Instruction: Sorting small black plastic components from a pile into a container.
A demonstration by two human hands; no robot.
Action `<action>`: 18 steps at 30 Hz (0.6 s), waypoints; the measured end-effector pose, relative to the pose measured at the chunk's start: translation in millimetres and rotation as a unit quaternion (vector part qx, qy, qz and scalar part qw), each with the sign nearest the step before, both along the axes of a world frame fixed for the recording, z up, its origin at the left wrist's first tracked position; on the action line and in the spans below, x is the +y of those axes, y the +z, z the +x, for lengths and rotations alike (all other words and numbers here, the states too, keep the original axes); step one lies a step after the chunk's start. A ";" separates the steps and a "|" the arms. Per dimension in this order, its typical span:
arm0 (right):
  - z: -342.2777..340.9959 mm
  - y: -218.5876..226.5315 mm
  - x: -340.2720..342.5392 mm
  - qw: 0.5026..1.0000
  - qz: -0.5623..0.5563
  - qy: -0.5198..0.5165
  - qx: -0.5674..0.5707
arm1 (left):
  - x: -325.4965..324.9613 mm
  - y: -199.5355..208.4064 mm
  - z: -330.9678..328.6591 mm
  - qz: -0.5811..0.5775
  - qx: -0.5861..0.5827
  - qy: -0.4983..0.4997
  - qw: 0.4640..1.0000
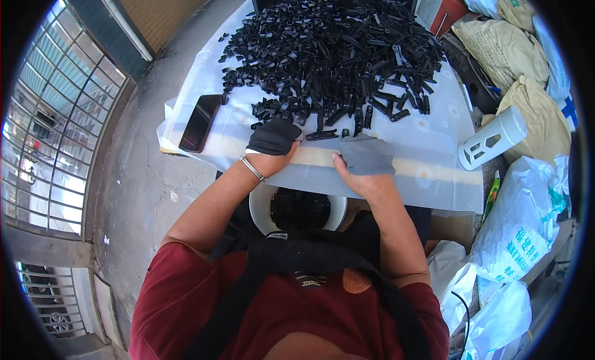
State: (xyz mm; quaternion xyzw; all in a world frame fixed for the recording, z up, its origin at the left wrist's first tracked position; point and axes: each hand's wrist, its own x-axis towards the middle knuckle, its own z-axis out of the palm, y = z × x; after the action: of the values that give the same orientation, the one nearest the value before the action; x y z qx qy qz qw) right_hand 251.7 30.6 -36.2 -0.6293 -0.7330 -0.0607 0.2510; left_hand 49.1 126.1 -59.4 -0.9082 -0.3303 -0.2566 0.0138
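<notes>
A large heap of small black plastic parts [328, 56] covers the far part of the table. At its near edge is my left hand [274, 139], in a black glove with bare fingertips. Its fingers are curled closed; whatever they may hold is hidden. My right hand [365, 158], in a grey dotted glove, is closed over the table's front strip, its fingers folded under and its thumb on the left side. Between the hands lies a loose black clip-like part [321, 136]. Below the table edge, a white bucket [255, 205] contains black pieces.
A dark phone [201, 123] lies at the table's left. On the right, a white cylinder with cut-outs [493, 139] lies tilted on the plastic-covered table [427, 189]. Stuffed sacks [505, 53] and plastic bags [517, 220] crowd the right side. A barred gate [59, 118] stands left.
</notes>
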 end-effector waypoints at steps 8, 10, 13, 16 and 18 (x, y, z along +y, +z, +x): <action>-4.8 -7.7 15.9 0.997 -0.018 -0.073 -0.030 | -6.8 0.4 -1.4 0.025 -0.070 0.005 0.997; -0.5 -7.8 16.7 0.995 -0.050 -0.073 -0.037 | -9.4 -0.9 -3.3 0.056 -0.070 0.025 0.996; 6.3 -3.1 10.3 0.996 -0.019 -0.062 -0.066 | -13.9 3.1 0.4 0.025 -0.022 0.075 0.997; 10.3 -3.2 8.2 0.996 -0.028 -0.071 -0.048 | -18.9 5.4 6.2 -0.026 0.032 0.079 0.996; 5.6 -8.0 5.3 0.998 0.030 0.001 0.062 | -21.0 4.6 6.1 -0.015 0.037 0.053 0.998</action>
State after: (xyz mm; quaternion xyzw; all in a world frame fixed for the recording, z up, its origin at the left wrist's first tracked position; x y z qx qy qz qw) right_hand 257.3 35.9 -44.2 -0.6234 -0.7144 -0.0433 0.3148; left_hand 55.2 105.1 -54.9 -0.8984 -0.3812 -0.2167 0.0265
